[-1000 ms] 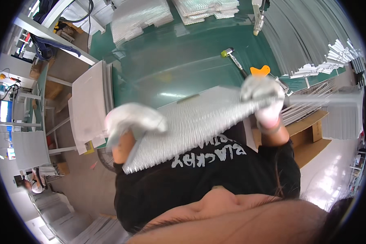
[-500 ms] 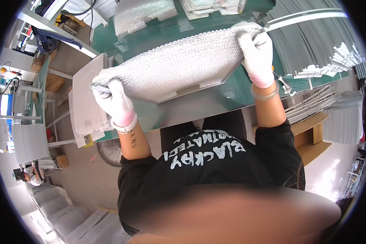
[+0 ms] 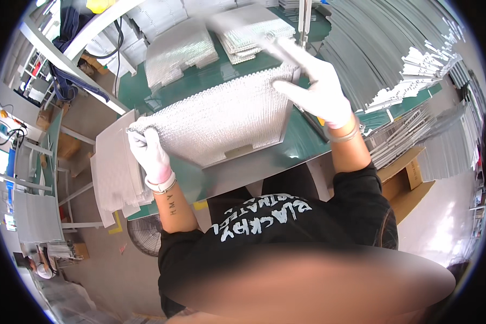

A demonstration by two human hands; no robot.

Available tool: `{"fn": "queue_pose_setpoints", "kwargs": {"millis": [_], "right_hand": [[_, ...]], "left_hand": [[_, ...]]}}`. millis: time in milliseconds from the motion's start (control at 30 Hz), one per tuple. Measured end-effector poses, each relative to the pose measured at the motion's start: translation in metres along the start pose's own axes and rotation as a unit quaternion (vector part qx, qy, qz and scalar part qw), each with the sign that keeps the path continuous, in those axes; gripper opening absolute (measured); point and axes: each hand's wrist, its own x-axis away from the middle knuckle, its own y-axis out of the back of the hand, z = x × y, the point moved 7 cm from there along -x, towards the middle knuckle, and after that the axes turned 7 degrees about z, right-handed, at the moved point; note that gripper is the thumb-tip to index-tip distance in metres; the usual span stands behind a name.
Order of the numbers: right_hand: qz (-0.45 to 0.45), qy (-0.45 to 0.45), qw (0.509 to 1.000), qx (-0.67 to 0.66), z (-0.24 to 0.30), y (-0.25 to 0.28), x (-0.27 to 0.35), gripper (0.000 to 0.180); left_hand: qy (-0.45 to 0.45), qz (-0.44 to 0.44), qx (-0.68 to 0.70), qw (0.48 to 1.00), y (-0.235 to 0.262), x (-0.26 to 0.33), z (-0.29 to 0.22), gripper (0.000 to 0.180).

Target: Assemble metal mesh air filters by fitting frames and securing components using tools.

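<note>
A silver, ridged mesh sheet [image 3: 227, 116] is tilted up over the green table, its lower edge towards me. My left hand [image 3: 148, 154], in a white glove, is closed on the sheet's upper left corner. At the upper right corner is my gloved right hand [image 3: 318, 94], its thumb spread from its fingers. The thumb lies against the near face of the sheet, while the fingers stretch past its top edge. A pale strip [image 3: 278, 51] shows as a blur by those fingertips; whether they grip it I cannot tell.
Stacks of silver mesh sheets [image 3: 181, 48] stand at the back of the green table [image 3: 302, 140]. More mesh sheets [image 3: 116, 173] lie at its left end. Many long pale strips [image 3: 372, 54] fill the right side. An open cardboard box [image 3: 407, 186] is below right.
My right hand has moved left and its thumb and fingers have spread. The pale strip that reached right from it now blurs up and left. My left hand keeps hold of the sheet's corner.
</note>
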Motion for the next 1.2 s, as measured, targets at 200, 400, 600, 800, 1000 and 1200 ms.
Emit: {"fn": "queue_pose_setpoints", "kwargs": {"millis": [200, 400, 600, 800, 1000, 1200], "right_hand": [[0.286, 0.085, 0.952, 0.071, 0.023, 0.002, -0.018, 0.045], [0.34, 0.162, 0.926, 0.019, 0.042, -0.001, -0.039, 0.053], [0.461, 0.113, 0.878, 0.069, 0.058, -0.018, -0.049, 0.05], [0.39, 0.189, 0.9, 0.046, 0.07, -0.049, -0.041, 0.019], [0.462, 0.132, 0.876, -0.035, 0.085, -0.079, -0.049, 0.017], [0.408, 0.187, 0.89, -0.086, 0.086, -0.081, -0.052, 0.047]], "left_hand": [[-0.039, 0.054, 0.013, 0.998, -0.009, 0.003, -0.01, 0.011], [-0.049, 0.079, 0.05, 0.994, -0.015, 0.005, -0.014, 0.009], [-0.058, 0.099, 0.01, 0.993, -0.007, 0.01, -0.021, 0.026], [0.029, 0.213, -0.093, 0.972, -0.018, 0.004, -0.052, 0.008], [-0.148, 0.111, 0.014, 0.983, -0.028, 0.018, -0.065, 0.029], [-0.184, -0.074, 0.007, 0.98, -0.025, 0.023, -0.067, 0.059]]}}
